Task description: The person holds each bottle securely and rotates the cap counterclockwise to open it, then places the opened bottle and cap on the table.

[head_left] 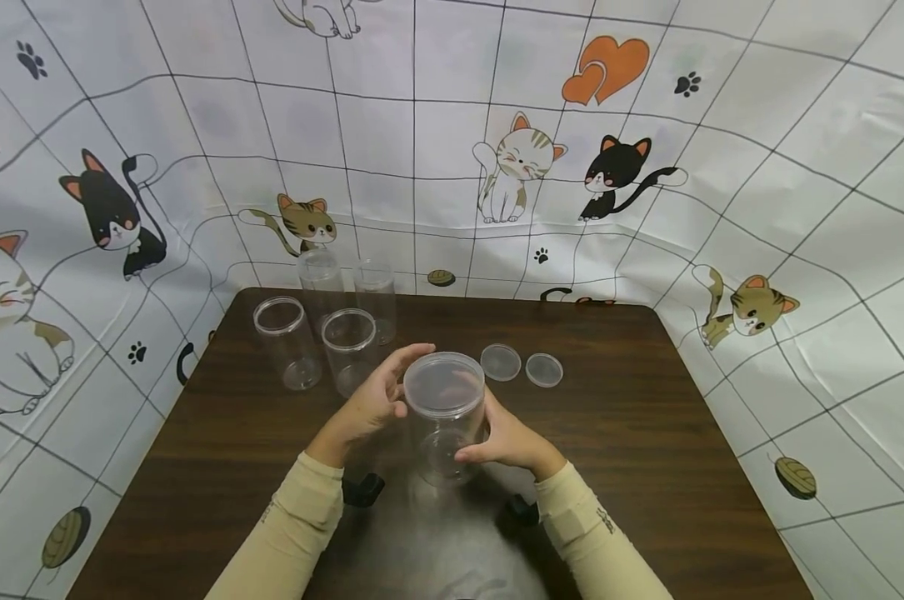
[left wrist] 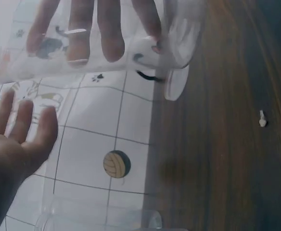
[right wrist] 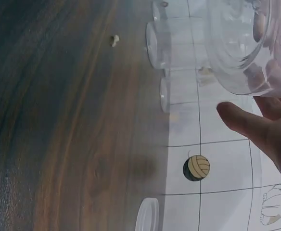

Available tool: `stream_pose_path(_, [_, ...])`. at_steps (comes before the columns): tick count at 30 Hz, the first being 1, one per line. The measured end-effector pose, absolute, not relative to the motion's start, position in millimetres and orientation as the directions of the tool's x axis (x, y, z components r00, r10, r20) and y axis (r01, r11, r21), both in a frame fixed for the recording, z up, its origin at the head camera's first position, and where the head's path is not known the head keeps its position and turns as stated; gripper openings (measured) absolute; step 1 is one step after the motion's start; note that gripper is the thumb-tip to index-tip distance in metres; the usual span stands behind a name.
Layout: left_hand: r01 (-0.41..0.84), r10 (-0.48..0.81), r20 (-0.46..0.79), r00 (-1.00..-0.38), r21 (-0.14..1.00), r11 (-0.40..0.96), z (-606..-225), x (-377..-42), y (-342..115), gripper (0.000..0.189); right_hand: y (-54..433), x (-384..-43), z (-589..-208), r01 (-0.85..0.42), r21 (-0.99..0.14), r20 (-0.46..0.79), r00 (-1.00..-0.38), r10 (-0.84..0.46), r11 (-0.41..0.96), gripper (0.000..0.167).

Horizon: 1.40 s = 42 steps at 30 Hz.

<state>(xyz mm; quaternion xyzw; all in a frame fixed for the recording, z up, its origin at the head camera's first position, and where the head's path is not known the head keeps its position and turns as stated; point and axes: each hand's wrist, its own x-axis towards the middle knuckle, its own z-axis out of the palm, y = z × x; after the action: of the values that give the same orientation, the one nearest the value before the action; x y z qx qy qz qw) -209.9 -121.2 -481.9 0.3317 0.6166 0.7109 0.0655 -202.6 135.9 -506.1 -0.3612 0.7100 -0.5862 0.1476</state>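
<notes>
A clear plastic jar (head_left: 432, 437) with a translucent lid (head_left: 444, 383) on top stands upright between both hands in the head view. My right hand (head_left: 515, 437) grips its right side, thumb in front and fingers behind. Those fingers (left wrist: 109, 41) show through the clear wall in the left wrist view. At the jar's left is my left hand (head_left: 377, 396), fingers spread and loosely bent; the left wrist view shows this hand (left wrist: 18, 144) apart from the jar (left wrist: 181, 38). In the right wrist view, the right hand (right wrist: 270, 132) is beneath the jar (right wrist: 234, 57).
Several other clear jars (head_left: 287, 350) stand at the table's back left. Two loose round lids, a larger one (head_left: 500, 363) and a smaller one (head_left: 545, 371), lie behind the held jar. A small pale bit (right wrist: 114, 40) lies on the brown table (head_left: 631, 467). Cat-print sheets surround it.
</notes>
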Motion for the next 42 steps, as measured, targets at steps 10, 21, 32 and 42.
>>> stream_pose_path(10, [0.323,0.389,0.343,-0.855,0.939,-0.117,-480.6,-199.3,-107.2,0.114,121.6,-194.3,-513.1,-0.416,-0.874,0.247,-0.826,-0.507,0.252,0.119])
stream_pose_path(21, [0.375,-0.081,0.373,-0.924,0.927,-0.009,-476.5,-190.1,-51.4,0.124,74.8,-179.0,-520.7,-0.413,-0.543,0.585,-0.811,-0.024,0.731,0.12])
stream_pose_path(32, [0.382,0.169,0.39,-0.905,0.921,-0.08,-476.6,-201.0,-87.9,0.13,111.4,-192.0,-508.3,-0.379,-0.899,0.288,-0.889,-0.356,0.221,0.117])
stream_pose_path(42, [0.227,0.665,0.334,-0.668,0.942,-0.246,-477.6,-213.2,-120.2,0.12,146.3,-194.5,-502.8,-0.29,-0.957,0.191,-0.66,-0.727,0.012,0.113])
